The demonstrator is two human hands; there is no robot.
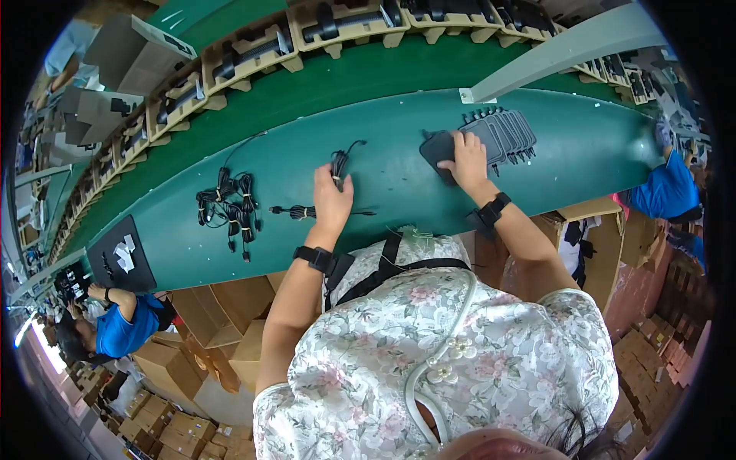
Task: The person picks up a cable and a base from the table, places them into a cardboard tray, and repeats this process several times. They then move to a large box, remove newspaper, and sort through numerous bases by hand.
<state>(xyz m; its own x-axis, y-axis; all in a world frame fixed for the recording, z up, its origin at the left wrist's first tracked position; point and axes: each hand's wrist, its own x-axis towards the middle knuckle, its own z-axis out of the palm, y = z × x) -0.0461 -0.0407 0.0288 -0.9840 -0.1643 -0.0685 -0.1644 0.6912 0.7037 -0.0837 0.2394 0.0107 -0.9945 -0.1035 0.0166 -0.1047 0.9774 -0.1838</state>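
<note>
On the green bench, my left hand (pixel 333 201) is closed around a tied black cable bundle (pixel 340 163), with thumb and fingers on either side of it. Just nearer to me lies another tied black cable (pixel 300 212), its ends stretched out sideways. Farther left rests a loose pile of several black cable bundles (pixel 230 205). My right hand (pixel 469 162) grips a flat black device with rounded corners (pixel 437 153), thumb on its near side and fingers over the top. Right beside it, several like flat black devices (pixel 506 132) lean in an overlapping row.
Beyond the green bench (pixel 399 199) runs a line of tan trays (pixel 349 34) holding black parts. A grey metal post (pixel 567 54) slants over the far right. Cardboard boxes (pixel 230 307) stand below the near edge. Co-workers in blue sit at left (pixel 126 328) and right (pixel 665 188).
</note>
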